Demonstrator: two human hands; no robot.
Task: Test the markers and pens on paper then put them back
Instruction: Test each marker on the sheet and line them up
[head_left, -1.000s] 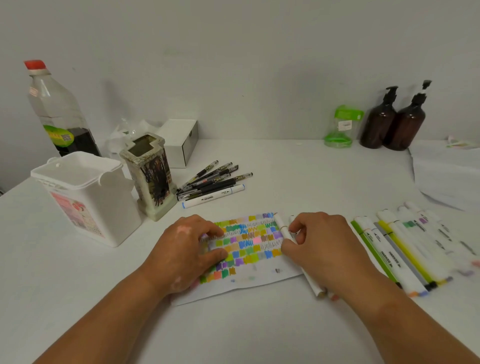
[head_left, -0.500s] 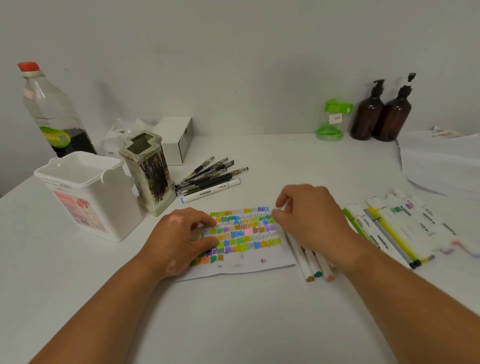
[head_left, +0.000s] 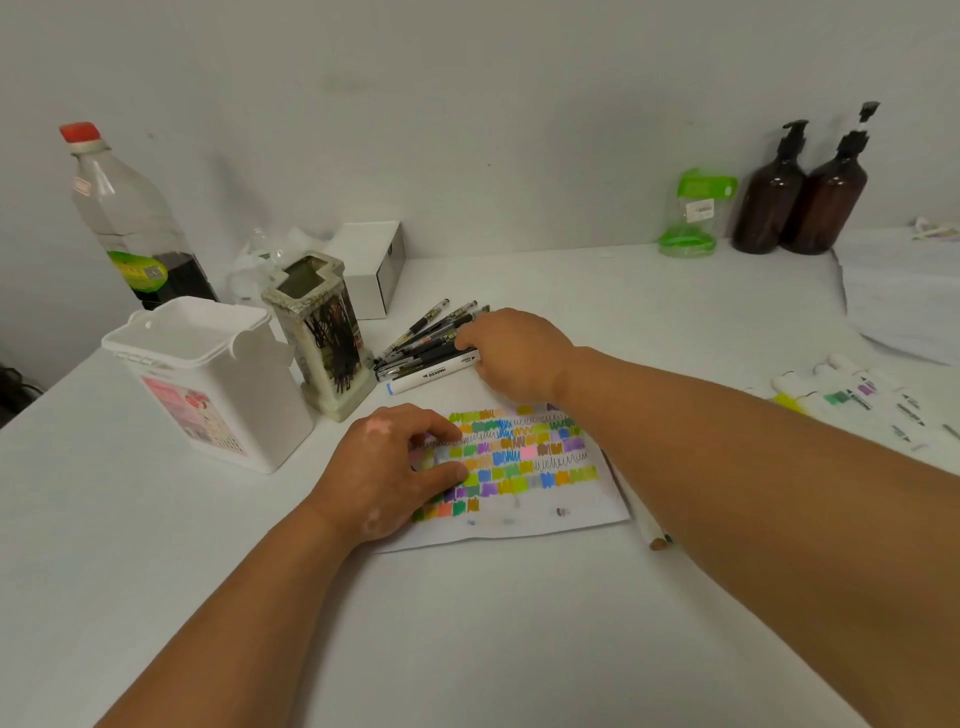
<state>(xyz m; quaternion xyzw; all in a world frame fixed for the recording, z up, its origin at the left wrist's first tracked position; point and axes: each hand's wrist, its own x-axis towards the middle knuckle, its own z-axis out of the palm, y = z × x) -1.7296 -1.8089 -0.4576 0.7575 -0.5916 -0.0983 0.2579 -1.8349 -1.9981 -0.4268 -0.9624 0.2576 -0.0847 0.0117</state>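
My left hand (head_left: 395, 467) lies on the left end of the colour-scribbled paper (head_left: 545, 499), its grip loose, bent fingertips pressing the sheet to the tabletop (head_left: 467, 623) and holding nothing. My right hand (head_left: 519, 353) is beyond the paper's far edge, on the heap of black pens (head_left: 426, 338) and the white marker (head_left: 426, 375) beside the pen holder (head_left: 327, 332) — whether its grip pinches one I cannot tell.

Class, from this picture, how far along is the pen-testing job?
Done: paper covered with swatches. In hand: left hand holds it, right hand touches the pens. Left: pens and markers lie loose on the table, not yet put back.
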